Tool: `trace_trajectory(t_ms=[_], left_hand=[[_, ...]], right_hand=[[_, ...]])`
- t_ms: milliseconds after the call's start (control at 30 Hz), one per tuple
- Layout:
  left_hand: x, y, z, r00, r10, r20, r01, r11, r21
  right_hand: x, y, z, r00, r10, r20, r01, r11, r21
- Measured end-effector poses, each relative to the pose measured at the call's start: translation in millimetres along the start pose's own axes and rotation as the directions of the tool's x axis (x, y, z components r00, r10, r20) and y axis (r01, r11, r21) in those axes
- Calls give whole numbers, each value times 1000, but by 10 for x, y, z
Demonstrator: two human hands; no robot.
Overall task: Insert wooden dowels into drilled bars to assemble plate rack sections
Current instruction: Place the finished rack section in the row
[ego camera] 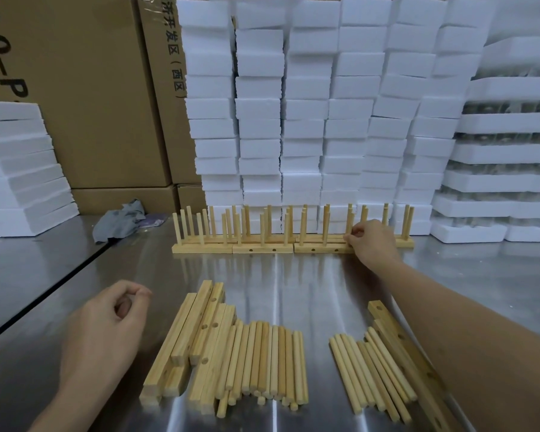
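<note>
Factory packing and assembly area. Tall stacks of white foam blocks and big cardboard cartons rise behind the steel surface. On the surface lie batches of loose dowels and drilled bars.

Pale wooden dowels loose beside drilled bars; assembled rack sections upright in a far row.

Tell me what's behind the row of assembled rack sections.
Stacked white foam blocks stand right behind the assembled rack sections, rising far above them. Upright dowels partly screen the bottom blocks; the right hand covers one stretch of the row.
</note>
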State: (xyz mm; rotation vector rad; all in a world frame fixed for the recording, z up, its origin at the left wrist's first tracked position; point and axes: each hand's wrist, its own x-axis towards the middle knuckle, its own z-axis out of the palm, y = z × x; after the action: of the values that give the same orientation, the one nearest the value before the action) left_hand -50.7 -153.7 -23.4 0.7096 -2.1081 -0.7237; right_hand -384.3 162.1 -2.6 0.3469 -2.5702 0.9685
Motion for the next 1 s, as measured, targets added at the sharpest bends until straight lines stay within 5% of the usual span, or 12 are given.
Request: trace_trajectory(t_ms=[800, 1000], left_hand=[[43, -63, 51, 1000, -16, 24, 19, 993, -114], [20, 7, 72, 974, 27, 225, 19, 979, -202]], right_hand=[[-127, -57, -102, 995, 99, -8, -99, 995, -21], [-639, -252, -659, 999, 1, -54, 2, 998, 61]])
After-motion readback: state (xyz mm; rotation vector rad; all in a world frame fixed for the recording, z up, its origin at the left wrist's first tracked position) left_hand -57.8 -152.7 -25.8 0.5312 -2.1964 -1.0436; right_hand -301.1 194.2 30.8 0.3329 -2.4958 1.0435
